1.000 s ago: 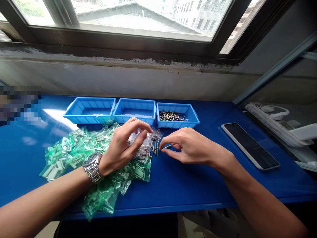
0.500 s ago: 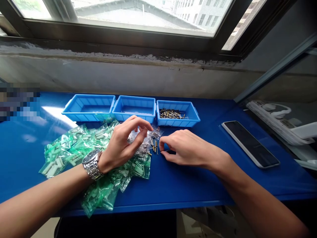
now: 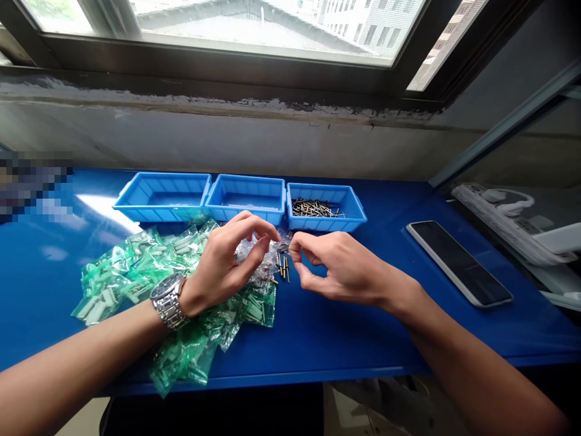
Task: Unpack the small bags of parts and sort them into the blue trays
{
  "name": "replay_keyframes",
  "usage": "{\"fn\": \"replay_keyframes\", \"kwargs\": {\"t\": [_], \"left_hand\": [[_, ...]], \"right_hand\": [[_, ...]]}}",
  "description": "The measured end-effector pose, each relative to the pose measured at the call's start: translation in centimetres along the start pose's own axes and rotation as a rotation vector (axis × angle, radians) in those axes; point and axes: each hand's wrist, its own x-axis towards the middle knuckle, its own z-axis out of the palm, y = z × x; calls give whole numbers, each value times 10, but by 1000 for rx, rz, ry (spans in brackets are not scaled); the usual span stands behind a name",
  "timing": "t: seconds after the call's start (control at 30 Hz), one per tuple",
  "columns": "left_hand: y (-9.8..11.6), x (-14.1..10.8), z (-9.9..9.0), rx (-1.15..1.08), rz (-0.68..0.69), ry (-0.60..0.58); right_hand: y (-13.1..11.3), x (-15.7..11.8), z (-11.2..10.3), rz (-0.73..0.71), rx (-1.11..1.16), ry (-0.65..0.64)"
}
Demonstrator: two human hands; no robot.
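Observation:
My left hand (image 3: 233,260), with a watch (image 3: 169,300) on its wrist, hovers over clear plastic bags (image 3: 263,269) beside a heap of green bags. Its thumb and index finger curl close together; anything between them is hidden or too small to name. Across from it, my right hand (image 3: 338,266) bends its thumb and index finger into a pinch, just right of a few loose metal pins (image 3: 284,266) with brass-coloured parts. What the right fingertips hold, if anything, cannot be made out. Green bags (image 3: 136,260) with pale pieces inside lie under and around my left forearm.
Three blue bins stand along the back: a left bin (image 3: 163,213), a middle bin (image 3: 247,215) and a right bin (image 3: 327,225) with many similar metal pins (image 3: 313,208). A phone (image 3: 458,263) lies at the right on the blue table (image 3: 345,339), near white items (image 3: 512,206).
My right hand has lifted slightly from the tabletop beside the loose pins, its fingertips rising toward my left hand. My left hand has stayed almost still.

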Motion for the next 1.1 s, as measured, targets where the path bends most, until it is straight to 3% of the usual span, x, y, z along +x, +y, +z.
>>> {"fn": "replay_keyframes", "kwargs": {"t": [0.17,0.27,0.37,0.67,0.87,1.1], "left_hand": [[3,4,0,2,24,-67],[3,4,0,-15,67,-139],[2,3,0,-28,103,-131],[0,4,2,11,95,3],[-1,5,2,54,80,16],[0,5,2,36,83,52]], "right_hand": [[1,2,10,-40,401,306],[-1,3,19,-45,524,384],[-4,5,25,-61,566,432],[0,6,25,-45,368,513],[4,7,18,-53,181,434],[4,10,24,-92,196,403]]}}
